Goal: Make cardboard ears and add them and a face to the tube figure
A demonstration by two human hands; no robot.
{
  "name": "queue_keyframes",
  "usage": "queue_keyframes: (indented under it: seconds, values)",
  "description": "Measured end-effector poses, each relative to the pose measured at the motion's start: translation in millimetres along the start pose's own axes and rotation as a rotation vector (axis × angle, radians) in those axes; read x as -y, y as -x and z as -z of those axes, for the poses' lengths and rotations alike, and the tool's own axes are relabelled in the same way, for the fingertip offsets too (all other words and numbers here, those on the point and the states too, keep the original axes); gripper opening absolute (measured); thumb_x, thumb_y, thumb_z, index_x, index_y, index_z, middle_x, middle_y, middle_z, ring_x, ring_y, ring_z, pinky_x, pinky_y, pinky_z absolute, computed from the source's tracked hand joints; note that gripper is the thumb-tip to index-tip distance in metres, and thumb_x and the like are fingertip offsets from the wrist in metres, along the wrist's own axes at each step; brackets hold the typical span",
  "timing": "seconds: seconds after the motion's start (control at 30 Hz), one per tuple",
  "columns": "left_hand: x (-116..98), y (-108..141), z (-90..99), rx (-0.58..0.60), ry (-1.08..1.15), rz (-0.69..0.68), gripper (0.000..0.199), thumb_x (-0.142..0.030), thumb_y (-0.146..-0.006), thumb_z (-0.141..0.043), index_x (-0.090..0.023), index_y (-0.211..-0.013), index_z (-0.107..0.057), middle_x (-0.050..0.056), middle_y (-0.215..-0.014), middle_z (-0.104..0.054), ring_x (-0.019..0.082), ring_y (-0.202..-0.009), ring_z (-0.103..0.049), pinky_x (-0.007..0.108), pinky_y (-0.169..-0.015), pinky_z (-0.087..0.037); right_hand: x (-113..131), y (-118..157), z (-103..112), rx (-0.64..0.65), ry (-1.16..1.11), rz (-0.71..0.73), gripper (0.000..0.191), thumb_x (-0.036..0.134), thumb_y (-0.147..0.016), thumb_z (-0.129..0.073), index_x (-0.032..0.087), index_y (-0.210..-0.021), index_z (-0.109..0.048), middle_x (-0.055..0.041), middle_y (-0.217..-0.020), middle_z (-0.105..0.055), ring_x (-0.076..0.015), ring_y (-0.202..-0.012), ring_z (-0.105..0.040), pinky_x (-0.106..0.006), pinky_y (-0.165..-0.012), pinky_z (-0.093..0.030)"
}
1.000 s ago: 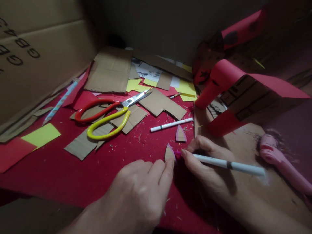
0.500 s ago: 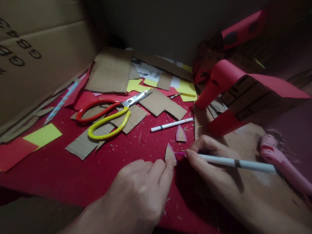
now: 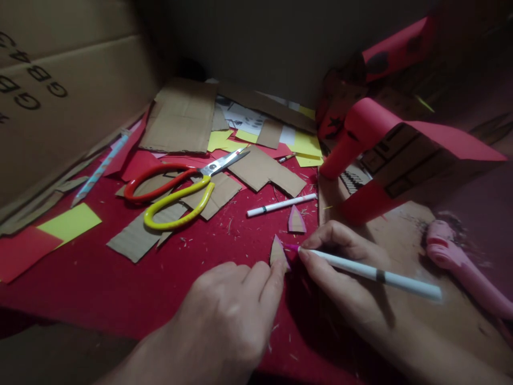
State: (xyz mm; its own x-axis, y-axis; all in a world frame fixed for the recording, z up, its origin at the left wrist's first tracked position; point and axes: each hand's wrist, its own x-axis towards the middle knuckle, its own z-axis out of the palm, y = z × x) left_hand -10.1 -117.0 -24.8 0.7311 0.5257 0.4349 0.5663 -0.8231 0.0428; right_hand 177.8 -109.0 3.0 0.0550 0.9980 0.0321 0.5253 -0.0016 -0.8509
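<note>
A small pointed cardboard piece with a pink right edge lies on the red surface, its lower end under the fingertips of my left hand. Those fingers are curled together and press or pinch the piece. My right hand grips a white marker with a dark band near its purple tip's far end. The purple tip points left at the cardboard piece's right edge. Just above lies a second pointed cardboard piece with pink edges. Beyond it rests the marker's white cap-like tube, slim with a dark band.
Scissors with red and yellow handles lie half open among cardboard scraps and coloured paper. A red paper and cardboard model stands at right, near a pink plastic tool. A large carton walls the left.
The marker's tip has shifted slightly left and up along the cardboard piece's edge, and its back end has dropped lower. My left hand has stayed in place.
</note>
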Motion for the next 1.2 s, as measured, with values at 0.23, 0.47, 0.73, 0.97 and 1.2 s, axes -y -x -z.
queue_keyframes:
  seconds: [0.23, 0.47, 0.73, 0.97, 1.2]
  values:
    - [-0.5, -0.4, 2.6, 0.045, -0.033, 0.007, 0.049, -0.001, -0.086, -0.032, -0.001, -0.131, -0.051, 0.009, -0.077, -0.065, 0.019, -0.068, -0.063, 0.034, -0.064, -0.057, -3.1, -1.1, -3.3, 0.026, 0.026, 0.088, 0.016, 0.021, -0.079, -0.063, 0.021, -0.065, -0.056, 0.0057, -0.050, -0.053, -0.0087, -0.044, -0.048, -0.018, -0.039, -0.032]
    - [-2.0, 2.0, 0.6, 0.036, -0.032, 0.026, 0.048, -0.003, -0.088, -0.034, -0.005, -0.132, -0.052, 0.008, -0.080, -0.065, 0.018, -0.073, -0.063, 0.032, -0.071, -0.057, -3.6, -0.4, -2.1, 0.047, 0.056, 0.064, 0.016, 0.022, -0.080, -0.063, 0.021, -0.066, -0.055, 0.0058, -0.052, -0.051, -0.0092, -0.046, -0.047, -0.019, -0.041, -0.033]
    - [-1.1, 1.8, -0.2, 0.008, -0.007, 0.014, 0.046, -0.004, -0.088, -0.034, -0.004, -0.131, -0.052, 0.010, -0.082, -0.067, 0.019, -0.072, -0.064, 0.034, -0.068, -0.057, 1.0, 0.0, 1.7, 0.043, 0.095, 0.080, 0.015, 0.018, -0.075, -0.060, 0.021, -0.062, -0.053, 0.0059, -0.051, -0.049, -0.0088, -0.046, -0.043, -0.020, -0.042, -0.031]
    - [-0.2, 0.5, -0.5, -0.003, -0.013, -0.007, 0.046, 0.000, -0.083, -0.034, 0.001, -0.125, -0.053, 0.011, -0.080, -0.067, 0.022, -0.069, -0.063, 0.037, -0.061, -0.057, -4.7, -1.4, 4.7, 0.083, -0.169, -0.084, 0.013, 0.017, -0.071, -0.060, 0.021, -0.061, -0.053, 0.0058, -0.050, -0.048, -0.0089, -0.044, -0.041, -0.020, -0.039, -0.030]
    - [0.0, 2.6, -2.2, -0.015, -0.030, -0.012, 0.049, -0.001, -0.081, -0.039, 0.004, -0.129, -0.046, 0.013, -0.085, -0.067, 0.024, -0.070, -0.064, 0.037, -0.058, -0.055, -4.4, 0.0, 2.6, 0.017, -0.163, -0.039, 0.014, 0.015, -0.069, -0.061, 0.021, -0.058, -0.053, 0.0051, -0.050, -0.049, -0.0090, -0.045, -0.041, -0.020, -0.040, -0.029]
